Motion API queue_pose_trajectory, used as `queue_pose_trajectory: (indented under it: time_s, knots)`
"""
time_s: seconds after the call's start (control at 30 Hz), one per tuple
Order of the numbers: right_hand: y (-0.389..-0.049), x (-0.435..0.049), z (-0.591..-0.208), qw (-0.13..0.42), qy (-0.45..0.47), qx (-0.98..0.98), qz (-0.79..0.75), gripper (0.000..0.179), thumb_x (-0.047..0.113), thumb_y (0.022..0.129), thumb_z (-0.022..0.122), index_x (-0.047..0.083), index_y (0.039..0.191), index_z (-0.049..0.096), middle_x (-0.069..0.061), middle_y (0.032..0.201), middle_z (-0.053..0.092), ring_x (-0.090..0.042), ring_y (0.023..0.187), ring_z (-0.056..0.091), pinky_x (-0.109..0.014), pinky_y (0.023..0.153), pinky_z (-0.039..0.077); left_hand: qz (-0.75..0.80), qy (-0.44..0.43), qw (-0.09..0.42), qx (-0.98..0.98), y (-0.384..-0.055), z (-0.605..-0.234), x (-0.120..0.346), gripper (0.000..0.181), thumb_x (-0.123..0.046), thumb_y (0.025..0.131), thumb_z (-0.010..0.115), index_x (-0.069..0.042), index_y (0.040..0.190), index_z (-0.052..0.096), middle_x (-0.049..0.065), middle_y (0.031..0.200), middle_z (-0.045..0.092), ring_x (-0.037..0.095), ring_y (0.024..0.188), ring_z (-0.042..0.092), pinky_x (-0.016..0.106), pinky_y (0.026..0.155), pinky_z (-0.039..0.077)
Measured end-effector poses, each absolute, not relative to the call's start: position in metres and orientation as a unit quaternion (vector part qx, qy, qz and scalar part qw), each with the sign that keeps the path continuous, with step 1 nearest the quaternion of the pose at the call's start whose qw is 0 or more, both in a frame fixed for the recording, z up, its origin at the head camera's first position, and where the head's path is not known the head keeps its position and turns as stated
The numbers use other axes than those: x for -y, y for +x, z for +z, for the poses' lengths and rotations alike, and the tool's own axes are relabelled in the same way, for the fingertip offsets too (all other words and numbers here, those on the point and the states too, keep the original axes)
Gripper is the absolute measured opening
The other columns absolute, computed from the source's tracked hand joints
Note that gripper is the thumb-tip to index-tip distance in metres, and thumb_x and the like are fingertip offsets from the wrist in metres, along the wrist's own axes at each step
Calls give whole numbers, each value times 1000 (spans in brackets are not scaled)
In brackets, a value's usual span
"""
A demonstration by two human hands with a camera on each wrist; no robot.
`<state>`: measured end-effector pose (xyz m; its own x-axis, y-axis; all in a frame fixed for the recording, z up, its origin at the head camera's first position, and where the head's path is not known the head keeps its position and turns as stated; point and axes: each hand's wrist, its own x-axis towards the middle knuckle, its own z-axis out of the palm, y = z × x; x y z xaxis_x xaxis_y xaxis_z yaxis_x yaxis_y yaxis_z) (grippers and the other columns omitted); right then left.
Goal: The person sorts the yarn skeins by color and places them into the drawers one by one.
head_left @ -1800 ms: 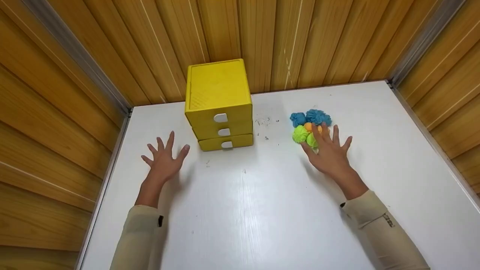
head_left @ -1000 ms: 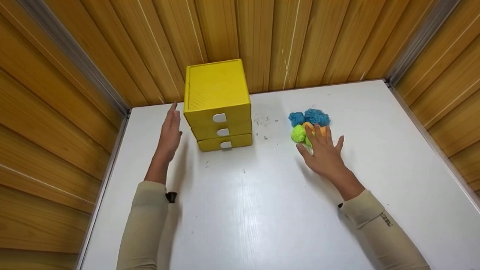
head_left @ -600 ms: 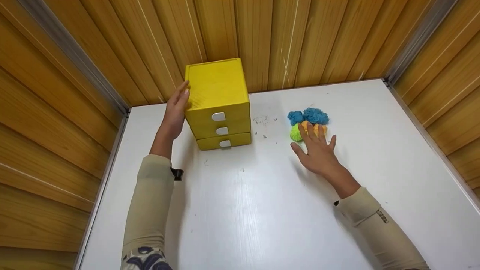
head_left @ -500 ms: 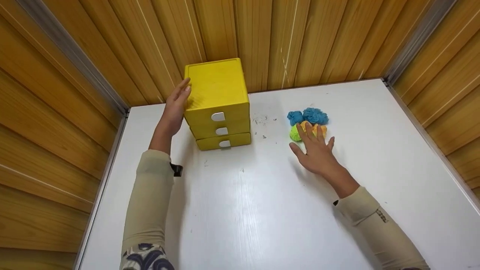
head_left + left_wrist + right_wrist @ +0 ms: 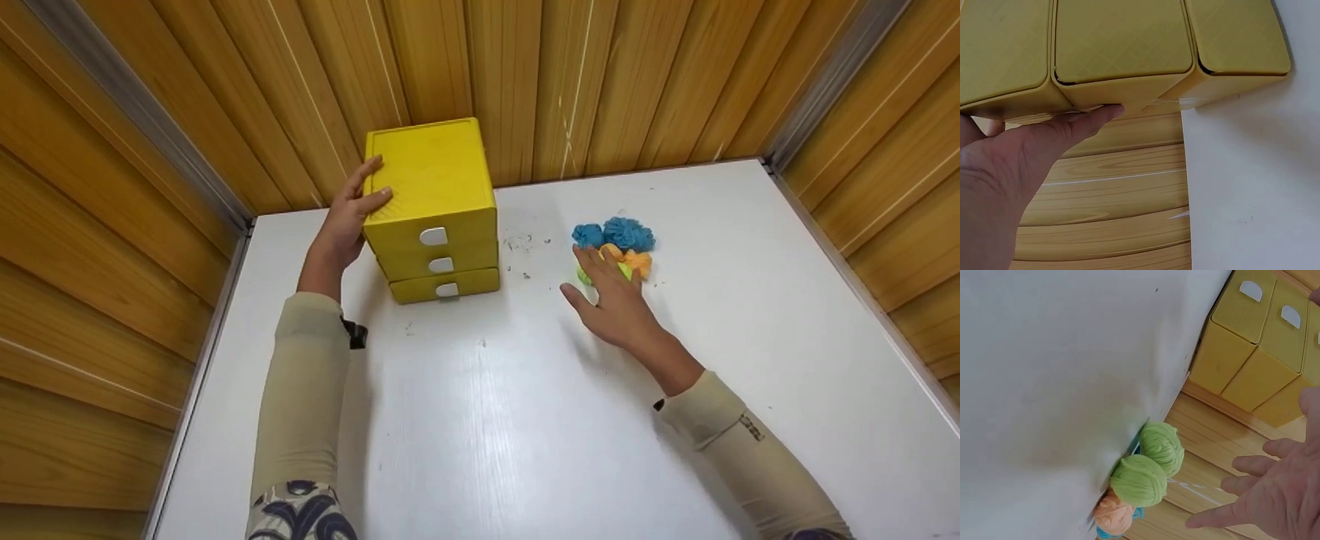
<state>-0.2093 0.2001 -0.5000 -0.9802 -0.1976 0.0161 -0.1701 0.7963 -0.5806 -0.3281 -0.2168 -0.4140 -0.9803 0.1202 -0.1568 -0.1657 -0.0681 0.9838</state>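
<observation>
A yellow drawer cabinet [image 5: 431, 172] with three white-tabbed drawers stands at the back, left of centre. My left hand [image 5: 345, 225] presses its upper left edge: thumb and a fingertip lie over the top, and in the left wrist view a straight finger [image 5: 1095, 121] lies along the side. My right hand [image 5: 619, 307] hovers with fingers extended over a cluster of small yarn balls, holding nothing. Blue yarn balls [image 5: 628, 234] lie behind, orange ones [image 5: 637, 264] in the middle; the green ones [image 5: 1139, 481] are partly hidden by the hand in the head view.
The white table [image 5: 480, 420] carries small dark marks [image 5: 519, 244] between cabinet and yarn balls. Wood-look panels [image 5: 517, 82] rise along the back and both sides, with metal posts [image 5: 840, 82] at the corners.
My left hand has moved from the table's left side up to the cabinet and laid its thumb over the top. My right hand has shifted slightly left; the drawers stay closed.
</observation>
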Motion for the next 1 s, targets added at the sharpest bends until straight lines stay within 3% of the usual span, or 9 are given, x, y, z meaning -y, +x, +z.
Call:
queue_pose_trajectory:
  time_s: [0.23, 0.43, 0.67, 1.0]
  knots:
    - [-212, -190, -501, -24, -104, -922, -373, 66, 47, 107, 59, 17, 164, 43, -14, 173, 40, -39, 166, 25, -66, 132, 22, 713, -15, 107, -693, -328, -409, 213, 65, -29, 107, 60, -47, 164, 33, -4, 183, -2, 27, 169, 14, 47, 133, 31]
    - [-212, -181, -504, -75, -115, -901, -412, 51, 36, 107, 63, 12, 152, 60, -11, 157, 61, -34, 149, 55, -56, 123, 44, 701, -10, 122, -703, -328, -408, 211, 66, -33, 108, 58, -51, 164, 27, -4, 182, -6, 30, 168, 14, 50, 132, 30]
    - [-212, -166, -503, -70, -137, -886, -438, 49, 34, 107, 64, 13, 151, 62, -10, 151, 66, -35, 139, 64, -55, 116, 51, 710, -16, 124, -693, -326, -411, 211, 65, -36, 108, 58, -53, 163, 26, -3, 182, -7, 31, 166, 17, 52, 131, 33]
    - [-220, -127, -499, -81, -175, -862, -469, 48, 29, 106, 66, 16, 152, 60, -10, 151, 66, -31, 134, 65, -53, 110, 56, 706, -25, 125, -696, -322, -414, 214, 63, -38, 108, 56, -56, 161, 26, -3, 182, -8, 32, 164, 21, 52, 130, 34]
